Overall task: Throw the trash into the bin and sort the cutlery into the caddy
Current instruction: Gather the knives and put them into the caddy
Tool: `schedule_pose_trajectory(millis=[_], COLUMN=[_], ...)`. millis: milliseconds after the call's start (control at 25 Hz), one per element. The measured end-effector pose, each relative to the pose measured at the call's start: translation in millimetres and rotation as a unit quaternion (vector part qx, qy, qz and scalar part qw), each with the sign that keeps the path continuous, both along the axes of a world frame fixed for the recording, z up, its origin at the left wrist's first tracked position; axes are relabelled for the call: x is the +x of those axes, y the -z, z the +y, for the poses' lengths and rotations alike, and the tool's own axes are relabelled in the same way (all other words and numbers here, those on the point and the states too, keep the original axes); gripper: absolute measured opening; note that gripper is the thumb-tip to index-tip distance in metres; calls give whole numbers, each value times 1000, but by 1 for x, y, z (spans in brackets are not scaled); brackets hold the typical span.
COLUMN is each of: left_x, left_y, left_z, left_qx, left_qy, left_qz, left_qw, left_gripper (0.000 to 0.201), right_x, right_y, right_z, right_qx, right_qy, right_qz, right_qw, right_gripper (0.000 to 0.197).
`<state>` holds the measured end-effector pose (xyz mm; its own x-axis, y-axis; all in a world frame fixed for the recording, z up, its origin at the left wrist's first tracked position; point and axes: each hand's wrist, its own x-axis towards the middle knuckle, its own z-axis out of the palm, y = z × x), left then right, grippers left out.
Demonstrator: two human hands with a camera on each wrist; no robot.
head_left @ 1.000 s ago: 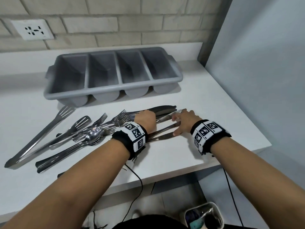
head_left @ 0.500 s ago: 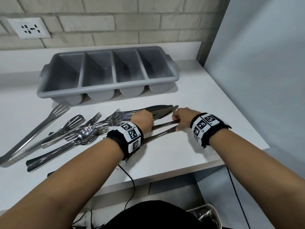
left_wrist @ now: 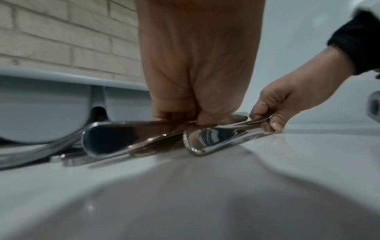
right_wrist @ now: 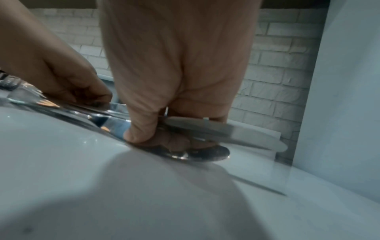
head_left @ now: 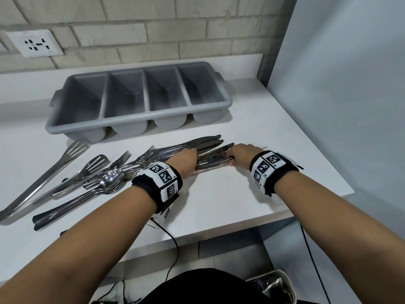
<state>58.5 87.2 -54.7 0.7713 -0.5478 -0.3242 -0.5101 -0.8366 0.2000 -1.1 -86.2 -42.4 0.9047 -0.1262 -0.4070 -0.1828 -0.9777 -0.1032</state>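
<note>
Knife bundle gripped at both ends on the bench [head_left: 219, 200].

The knives [head_left: 210, 150] lay left to right, in front of the empty caddy [head_left: 140, 121]. The left hand [head_left: 184, 160], fingers curled, pinched the handle end; the right hand [head_left: 240, 153] pinched the blade end; both wrists were held low, palms down.

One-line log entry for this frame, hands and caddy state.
phase: gathering knives | left hand: grips knives | right hand: pinches the blade ends | caddy: all compartments empty
</note>
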Motion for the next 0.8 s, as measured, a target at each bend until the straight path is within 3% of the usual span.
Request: schedule_pose_trajectory(millis=[320, 400, 480, 640, 720, 800], left_x=[-1, -3, -5, -9, -7, -4], left_y=[-24, -22, -20, -18, -16, -14], left_z=[-15, -19, -20, -19, -22, -24], left_qx=[-193, -245, -315, -280, -321, -355], left_qy=[-66, -88, -118, -94, -120, -150], left_qz=[100, 169, 254, 204, 210, 190], left_qw=[974, 951, 907, 933, 916, 903], left_gripper=[31, 31, 25, 5, 4, 9], right_x=[18, 24, 28, 31, 29, 25], right_y=[-13, -16, -19, -29, -22, -14], right_z=[12, 12, 10, 6, 7, 7], right_qx=[-74, -67, -39, -36, -53, 6], right_qy=[-139, -124, -84, -67, -82, -18], right_qz=[-160, -149, -139, -150, -258, -435], right_qw=[975, 979, 986, 986, 961, 900], right_gripper=[26, 25, 21, 22, 25, 33])
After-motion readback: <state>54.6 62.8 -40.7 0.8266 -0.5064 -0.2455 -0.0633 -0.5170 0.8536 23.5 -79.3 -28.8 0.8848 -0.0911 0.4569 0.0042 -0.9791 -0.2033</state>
